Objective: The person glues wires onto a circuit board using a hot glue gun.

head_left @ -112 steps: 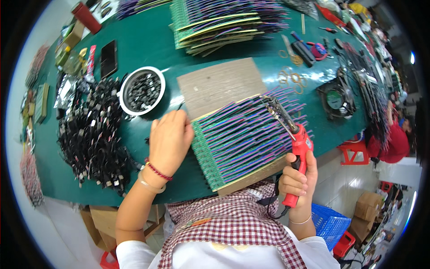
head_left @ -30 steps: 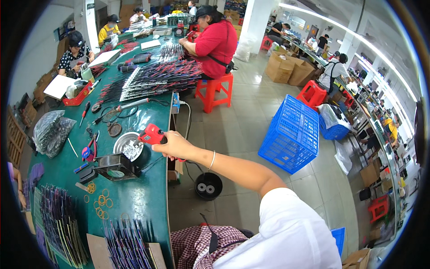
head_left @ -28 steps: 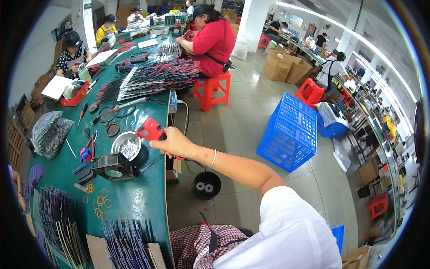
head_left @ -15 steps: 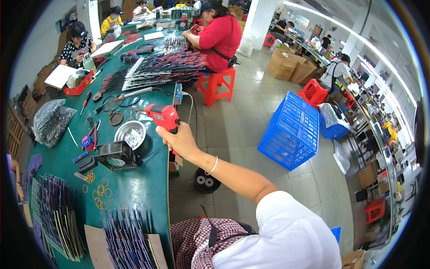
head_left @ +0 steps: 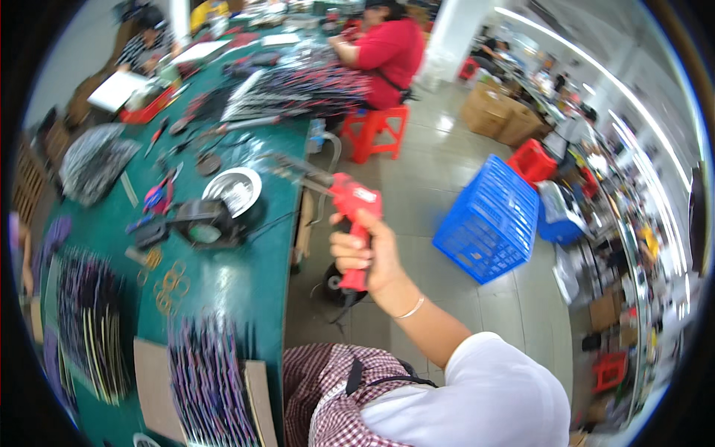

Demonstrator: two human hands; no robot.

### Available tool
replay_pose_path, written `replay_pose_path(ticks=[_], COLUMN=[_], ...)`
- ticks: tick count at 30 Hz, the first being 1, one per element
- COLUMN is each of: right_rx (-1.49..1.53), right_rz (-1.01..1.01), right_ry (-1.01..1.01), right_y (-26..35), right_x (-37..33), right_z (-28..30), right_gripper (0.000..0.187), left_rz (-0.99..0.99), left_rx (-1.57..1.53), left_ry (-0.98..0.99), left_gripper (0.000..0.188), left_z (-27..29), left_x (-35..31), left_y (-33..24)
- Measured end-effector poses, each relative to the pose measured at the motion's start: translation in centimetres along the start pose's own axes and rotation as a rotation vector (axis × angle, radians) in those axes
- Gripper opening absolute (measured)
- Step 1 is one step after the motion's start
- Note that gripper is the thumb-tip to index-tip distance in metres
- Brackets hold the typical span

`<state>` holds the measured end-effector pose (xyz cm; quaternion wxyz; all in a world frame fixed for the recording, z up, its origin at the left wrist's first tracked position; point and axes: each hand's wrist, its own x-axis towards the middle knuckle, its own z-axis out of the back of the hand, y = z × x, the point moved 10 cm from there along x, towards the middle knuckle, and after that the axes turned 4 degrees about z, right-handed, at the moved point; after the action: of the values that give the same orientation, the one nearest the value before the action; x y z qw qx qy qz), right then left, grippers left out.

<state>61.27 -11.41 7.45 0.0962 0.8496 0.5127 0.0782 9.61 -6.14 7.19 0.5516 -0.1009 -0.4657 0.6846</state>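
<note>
My right hand (head_left: 381, 257) is wrapped round the handle of a red soldering gun (head_left: 360, 200), pistol-shaped with a long thin metal front. Its tip points left over the edge of the green table (head_left: 257, 305), blurred by motion. Below the grip a dark cord hangs down. Nearest to the tip on the table is a round metal bowl (head_left: 252, 179) with small pale pieces in it. Beside the bowl stands a black fan-like device (head_left: 202, 223). My left hand is out of view.
Wire bundles (head_left: 208, 387) lie at the near end, beside rubber bands (head_left: 173, 281). Pliers (head_left: 159, 197) and a plastic bag (head_left: 93, 164) sit farther left. A co-worker in red (head_left: 391, 56) sits on a red stool (head_left: 376, 134). A blue crate (head_left: 488, 220) stands on the floor.
My right hand has drawn the soldering gun back and to the right, from above the table to beyond its edge. The view has shifted slightly.
</note>
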Motion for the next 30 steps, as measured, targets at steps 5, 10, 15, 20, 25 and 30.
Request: replay_pose_path(ticks=[5, 10, 15, 20, 25, 30], right_rx=[0.218, 0.337, 0.405, 0.516, 0.568, 0.604], right_rz=[-0.106, -0.199, -0.269, -0.296, -0.338, -0.362], right_ry=[0.081, 0.12, 0.186, 0.227, 0.269, 0.309], right_y=[-1.9, -4.7, -6.4, -7.4, -8.0, -8.0], right_x=[0.2, 1.3, 1.2, 0.8, 0.7, 0.3], right_z=[0.2, -0.7, -2.1, -3.0, -4.1, -4.8], right_gripper=[0.032, 0.031, 0.033, 0.034, 0.034, 0.033], left_rz=[0.101, 0.132, 0.176, 0.155, 0.141, 0.116], left_rx=[0.034, 0.013, 0.061, 0.065, 0.049, 0.063], left_ry=[0.029, 0.01, 0.023, 0.015, 0.023, 0.042], left_gripper=[0.023, 0.026, 0.023, 0.021, 0.019, 0.02], left_z=[0.1, 1.6, 1.8, 1.7, 1.3, 0.9], left_x=[-0.6, -1.2, -1.5, -1.4, -1.5, -1.5], left_y=[1.3, 1.2, 1.8, 1.1, 0.9, 0.4])
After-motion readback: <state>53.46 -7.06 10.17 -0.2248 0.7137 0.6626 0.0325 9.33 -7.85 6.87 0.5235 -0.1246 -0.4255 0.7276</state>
